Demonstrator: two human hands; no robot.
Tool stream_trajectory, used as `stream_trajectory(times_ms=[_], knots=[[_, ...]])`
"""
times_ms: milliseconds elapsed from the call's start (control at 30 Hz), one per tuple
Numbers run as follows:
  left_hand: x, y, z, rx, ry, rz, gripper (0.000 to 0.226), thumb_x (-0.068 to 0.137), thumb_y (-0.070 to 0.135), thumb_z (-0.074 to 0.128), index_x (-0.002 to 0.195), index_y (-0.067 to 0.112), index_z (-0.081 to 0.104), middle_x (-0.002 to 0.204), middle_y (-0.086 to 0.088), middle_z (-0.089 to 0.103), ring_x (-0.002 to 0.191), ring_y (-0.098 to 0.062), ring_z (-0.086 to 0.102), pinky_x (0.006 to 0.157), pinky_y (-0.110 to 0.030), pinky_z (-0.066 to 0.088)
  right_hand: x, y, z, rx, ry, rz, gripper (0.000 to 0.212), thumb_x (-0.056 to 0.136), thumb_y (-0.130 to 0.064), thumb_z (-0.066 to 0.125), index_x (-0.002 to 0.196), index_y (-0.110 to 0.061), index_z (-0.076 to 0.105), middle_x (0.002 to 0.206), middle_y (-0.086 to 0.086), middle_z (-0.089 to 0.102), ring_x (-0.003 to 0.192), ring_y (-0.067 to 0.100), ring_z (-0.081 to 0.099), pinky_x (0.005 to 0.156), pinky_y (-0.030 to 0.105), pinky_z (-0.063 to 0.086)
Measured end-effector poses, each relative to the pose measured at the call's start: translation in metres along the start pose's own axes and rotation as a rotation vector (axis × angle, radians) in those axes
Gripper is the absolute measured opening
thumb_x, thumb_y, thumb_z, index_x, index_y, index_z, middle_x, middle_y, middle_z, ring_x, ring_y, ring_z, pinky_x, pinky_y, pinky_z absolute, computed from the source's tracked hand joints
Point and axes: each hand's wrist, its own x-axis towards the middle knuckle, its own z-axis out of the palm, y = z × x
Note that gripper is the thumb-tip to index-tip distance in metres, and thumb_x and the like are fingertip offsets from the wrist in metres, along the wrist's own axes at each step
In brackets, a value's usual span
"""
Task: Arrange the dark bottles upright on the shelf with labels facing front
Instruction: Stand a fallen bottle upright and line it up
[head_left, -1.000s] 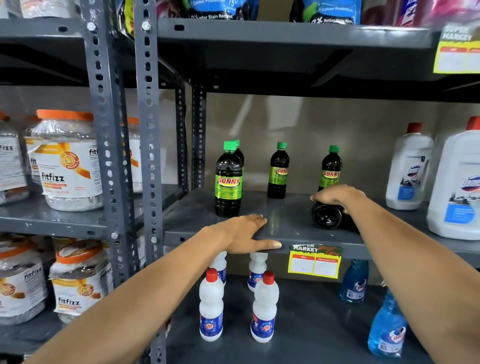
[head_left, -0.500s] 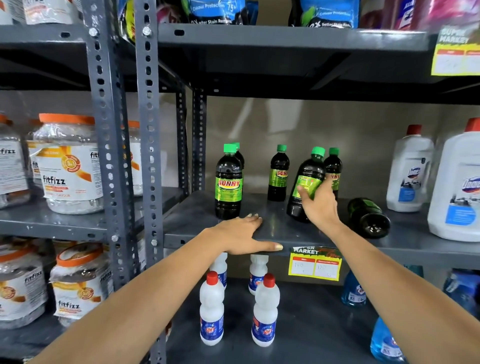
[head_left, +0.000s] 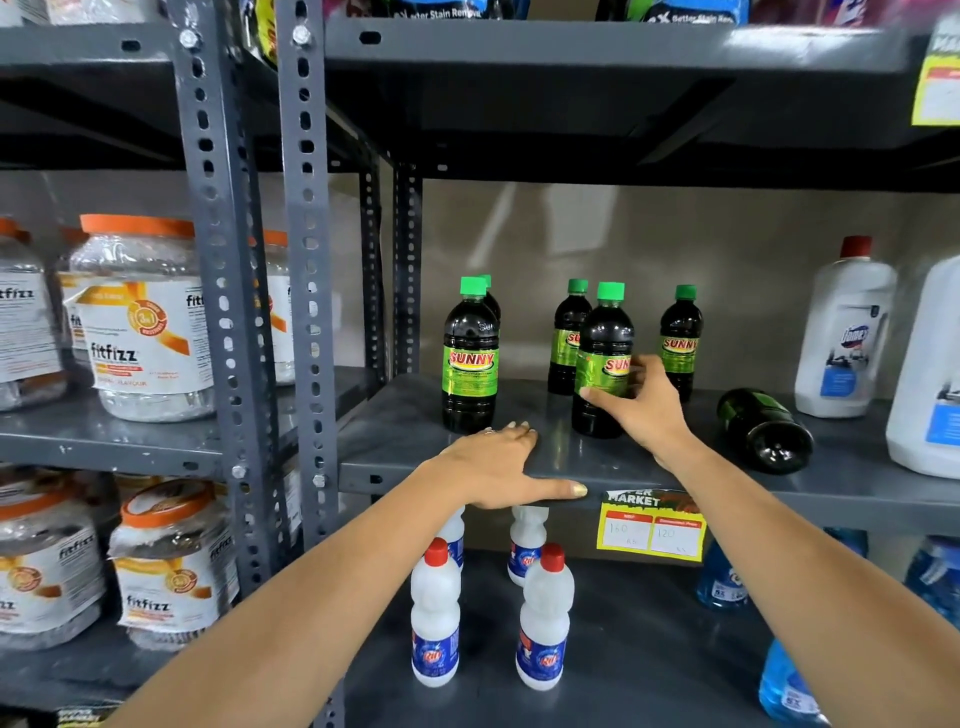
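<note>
The right hand (head_left: 641, 410) is grasping a dark bottle (head_left: 602, 358) standing upright near the shelf's (head_left: 675, 467) front edge, label forward. The left hand (head_left: 501, 470) is lying flat, fingers released, on that edge. Another bottle (head_left: 763, 428) is lying toppled rightward.

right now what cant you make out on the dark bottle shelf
- Head view: the lying bottle shows its base; cap hidden behind its body.
- A sixth bottle hides behind the front-left bottle.
- The right hand covers part of the held bottle label.
- Price tag numbers too faint.
</note>
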Motion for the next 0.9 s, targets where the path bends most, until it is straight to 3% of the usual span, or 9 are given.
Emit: stream_trajectory(times_ms=[67,167,300,433,767,900], knots=[[0.0,0.0,0.0,0.005,0.0,0.002,0.109,0.078,0.087,0.031,0.156,0.014,0.01,0.163,0.001,0.004,0.149,-0.017,0.005,0.117,-0.038,0.011,0.001,0.0,0.001,0.06,-0.048,0.001,0.081,0.072,-0.023,0.085,0.137,-0.014,0.038,0.118,0.0,0.058,0.107,0.018,0.058,0.096,0.034,0.047],[0.0,-0.001,0.0,0.008,0.005,0.005,0.109,0.078,0.087,0.031,0.156,0.013,0.01,0.163,0.0,0.005,0.149,-0.016,0.005,0.117,-0.038,0.011,0.004,0.0,0.002,0.147,-0.121,0.038,0.07,0.078,-0.005,0.074,0.137,-0.012,0.037,0.12,0.004,0.059,0.115,0.024,0.058,0.095,0.031,0.043],[0.0,0.0,0.0,0.007,-0.003,-0.004,0.109,0.077,0.087,0.031,0.156,0.015,0.009,0.163,0.001,0.004,0.149,-0.019,0.006,0.117,-0.039,0.012,0.005,0.006,0.002,0.07,-0.097,0.04,0.083,0.067,-0.02,0.087,0.136,-0.015,0.04,0.121,0.002,0.061,0.112,0.02,0.06,0.1,0.038,0.046],[0.0,-0.001,0.001,0.01,-0.001,-0.001,0.11,0.077,0.088,0.03,0.156,0.014,0.011,0.163,0.001,0.005,0.149,-0.018,0.005,0.118,-0.039,0.012,0.006,0.006,0.002,0.059,-0.131,0.044,0.072,0.07,-0.014,0.085,0.131,-0.015,0.048,0.117,0.002,0.064,0.114,0.023,0.06,0.102,0.04,0.044],[0.002,-0.001,0.002,0.029,0.022,0.011,0.108,0.078,0.086,0.029,0.156,0.014,0.011,0.163,-0.001,0.005,0.149,-0.019,0.007,0.117,-0.039,0.013,-0.004,-0.002,0.003,0.022,-0.21,-0.01,0.074,0.073,-0.021,0.084,0.135,-0.011,0.044,0.116,-0.002,0.056,0.107,0.013,0.053,0.093,0.027,0.041],[0.003,-0.003,0.006,0.062,0.071,0.031,0.108,0.077,0.088,0.024,0.155,0.013,0.017,0.162,-0.004,0.013,0.147,-0.025,0.018,0.115,-0.043,0.025,-0.005,-0.001,0.002,0.018,-0.215,0.0,0.076,0.073,-0.022,0.084,0.135,-0.012,0.043,0.118,-0.001,0.056,0.106,0.014,0.053,0.093,0.027,0.042]])
